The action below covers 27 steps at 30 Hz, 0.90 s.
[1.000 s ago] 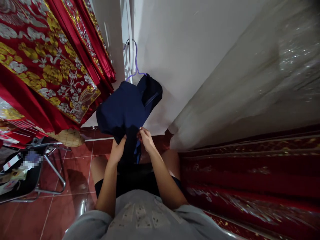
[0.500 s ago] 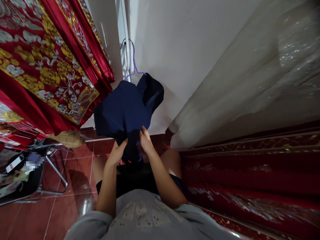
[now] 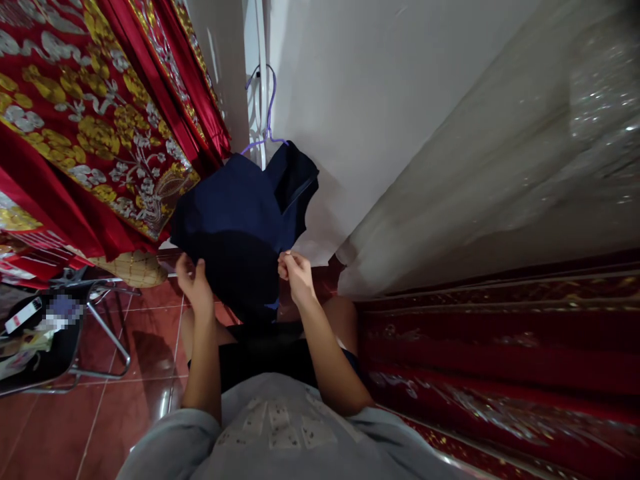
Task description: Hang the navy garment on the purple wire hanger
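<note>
A dark navy garment [image 3: 235, 207] hangs from a purple hanger [image 3: 271, 120], which is hooked on white metalwork by the wall. Its exact kind is unclear; the upper right part is folded open, and its lower end reaches down to my lap. At the garment's right edge, my right hand [image 3: 299, 273] is closed in a pinch on the cloth. My left hand [image 3: 196, 283] is beside the lower left edge, thumb and fingers apart, with the thumb close to the cloth.
Red cloth embroidered in gold and silver [image 3: 110, 127] hangs at left. Below it stands a metal-framed chair [image 3: 107, 327] holding a phone [image 3: 23, 315] and other items. A pale sheer sparkling dress [image 3: 450, 200] and red embroidered fabric [image 3: 490, 353] fill the right side.
My left hand has let go of the bunched cloth and moved left. The garment's lower part has spread wider. My right hand stays at its right edge, now pinched tighter.
</note>
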Tool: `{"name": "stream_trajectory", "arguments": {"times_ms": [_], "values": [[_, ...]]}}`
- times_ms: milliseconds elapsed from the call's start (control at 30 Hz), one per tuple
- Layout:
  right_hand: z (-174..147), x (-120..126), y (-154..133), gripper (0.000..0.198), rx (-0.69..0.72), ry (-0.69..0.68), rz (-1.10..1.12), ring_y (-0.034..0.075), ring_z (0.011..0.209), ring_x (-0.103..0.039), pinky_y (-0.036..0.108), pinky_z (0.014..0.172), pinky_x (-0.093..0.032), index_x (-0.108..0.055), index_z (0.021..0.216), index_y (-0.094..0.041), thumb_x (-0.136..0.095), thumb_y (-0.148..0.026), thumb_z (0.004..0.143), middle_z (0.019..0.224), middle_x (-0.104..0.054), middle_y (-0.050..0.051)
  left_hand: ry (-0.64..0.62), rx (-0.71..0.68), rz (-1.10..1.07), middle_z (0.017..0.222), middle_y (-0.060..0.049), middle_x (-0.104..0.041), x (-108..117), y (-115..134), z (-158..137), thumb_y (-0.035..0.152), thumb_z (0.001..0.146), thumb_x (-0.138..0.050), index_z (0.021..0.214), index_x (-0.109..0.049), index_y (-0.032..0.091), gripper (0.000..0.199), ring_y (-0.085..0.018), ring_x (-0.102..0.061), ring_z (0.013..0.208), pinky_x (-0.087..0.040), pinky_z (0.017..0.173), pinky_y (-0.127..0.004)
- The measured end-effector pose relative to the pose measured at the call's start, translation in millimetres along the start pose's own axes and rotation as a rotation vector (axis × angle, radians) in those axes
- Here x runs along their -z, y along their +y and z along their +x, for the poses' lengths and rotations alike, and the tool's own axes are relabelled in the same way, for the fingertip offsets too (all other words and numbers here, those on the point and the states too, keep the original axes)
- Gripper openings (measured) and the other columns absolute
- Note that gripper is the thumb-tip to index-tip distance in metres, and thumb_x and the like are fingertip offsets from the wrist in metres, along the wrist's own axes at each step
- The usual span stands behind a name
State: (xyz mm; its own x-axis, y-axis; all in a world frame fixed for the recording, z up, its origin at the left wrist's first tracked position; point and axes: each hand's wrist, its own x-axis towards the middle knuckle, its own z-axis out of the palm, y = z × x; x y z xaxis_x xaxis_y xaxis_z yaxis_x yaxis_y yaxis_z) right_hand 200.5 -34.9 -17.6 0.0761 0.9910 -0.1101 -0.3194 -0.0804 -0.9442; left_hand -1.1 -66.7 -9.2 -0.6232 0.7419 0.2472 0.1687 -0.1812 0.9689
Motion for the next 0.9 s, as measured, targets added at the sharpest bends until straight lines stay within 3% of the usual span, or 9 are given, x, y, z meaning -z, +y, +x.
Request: {"name": "stream_trajectory", "arguments": {"times_ms": [67,100,200,267,400,533,667,767,900], "values": [[-1,3,-1,0.028,-0.019,-0.006,-0.001,0.006,0.046,-0.033,0.023,0.046,-0.019,-0.048,0.067,-0.021,-0.063,-0.043,0.074,0.056,-0.040,-0.005,0.079,-0.072,0.017,0.147,-0.010,-0.047,1,-5,-3,0.025,0.094,-0.058,0.137,-0.046,0.025,0.044,-0.023,-0.045,0.136,-0.032,0.120,-0.044],[-2,3,1,0.027,-0.036,-0.030,-0.019,0.006,0.045,-0.033,0.023,0.046,-0.019,-0.050,0.067,-0.021,-0.063,-0.043,0.074,0.056,-0.041,-0.006,0.049,-0.096,0.024,0.141,-0.010,-0.052,-2,-6,-9,0.025,0.093,-0.060,0.133,-0.051,0.025,0.042,-0.023,-0.051,0.130,-0.037,0.116,-0.043],[-6,-3,9,0.028,-0.064,-0.163,-0.114,0.006,0.045,-0.033,0.024,0.047,-0.020,-0.052,0.064,-0.020,-0.061,-0.044,0.076,0.052,-0.039,-0.006,-0.298,-0.117,0.042,0.106,-0.008,-0.071,-24,-11,-36,0.024,0.084,-0.072,0.108,-0.068,0.021,0.024,-0.022,-0.068,0.099,-0.054,0.092,-0.037],[-7,-6,12,0.030,-0.038,-0.234,-0.202,0.007,0.046,-0.034,0.025,0.047,-0.023,-0.054,0.064,-0.020,-0.060,-0.045,0.078,0.052,-0.041,-0.005,-0.484,-0.126,0.071,0.093,-0.006,-0.072,-41,-14,-48,0.024,0.088,-0.067,0.095,-0.070,0.019,0.010,-0.020,-0.069,0.088,-0.055,0.083,-0.033],[-6,-6,7,0.033,-0.012,-0.277,-0.335,0.008,0.046,-0.035,0.025,0.048,-0.024,-0.058,0.066,-0.019,-0.058,-0.047,0.082,0.049,-0.043,-0.005,-0.587,-0.216,0.147,0.086,-0.004,-0.068,-57,-11,-41,0.022,0.095,-0.055,0.090,-0.063,0.018,0.011,-0.016,-0.065,0.085,-0.050,0.083,-0.029],[-2,-7,-7,0.033,0.004,-0.291,-0.308,0.008,0.043,-0.034,0.025,0.047,-0.024,-0.062,0.069,-0.017,-0.059,-0.047,0.083,0.045,-0.044,-0.005,-0.698,-0.283,0.115,0.084,-0.002,-0.066,-62,-3,-25,0.021,0.096,-0.051,0.090,-0.056,0.019,0.008,-0.015,-0.064,0.083,-0.049,0.081,-0.026],[21,-14,-39,0.030,0.033,-0.185,-0.165,0.006,0.039,-0.031,0.023,0.042,-0.021,-0.060,0.066,-0.017,-0.063,-0.043,0.080,0.043,-0.043,-0.005,-0.620,-0.349,0.183,0.079,0.000,-0.061,-77,-13,-29,0.020,0.096,-0.050,0.091,-0.052,0.021,0.006,-0.015,-0.061,0.076,-0.046,0.077,-0.026],[58,-21,-84,0.031,0.189,-0.102,-0.106,0.004,0.038,-0.030,0.020,0.040,-0.019,-0.056,0.067,-0.017,-0.062,-0.040,0.087,0.044,-0.041,-0.007,-0.594,-0.370,0.321,0.069,0.002,-0.052,-87,-30,-42,0.017,0.090,-0.054,0.090,-0.049,0.023,0.008,-0.016,-0.055,0.064,-0.041,0.067,-0.027],[93,-31,-135,0.039,0.382,-0.198,-0.159,0.002,0.042,-0.039,0.014,0.044,-0.024,-0.053,0.073,-0.018,-0.053,-0.047,0.099,0.052,-0.042,-0.007,-0.671,-0.337,0.399,0.069,0.001,-0.052,-88,-36,-41,0.017,0.091,-0.054,0.092,-0.051,0.022,0.007,-0.017,-0.054,0.061,-0.040,0.064,-0.028]]}}
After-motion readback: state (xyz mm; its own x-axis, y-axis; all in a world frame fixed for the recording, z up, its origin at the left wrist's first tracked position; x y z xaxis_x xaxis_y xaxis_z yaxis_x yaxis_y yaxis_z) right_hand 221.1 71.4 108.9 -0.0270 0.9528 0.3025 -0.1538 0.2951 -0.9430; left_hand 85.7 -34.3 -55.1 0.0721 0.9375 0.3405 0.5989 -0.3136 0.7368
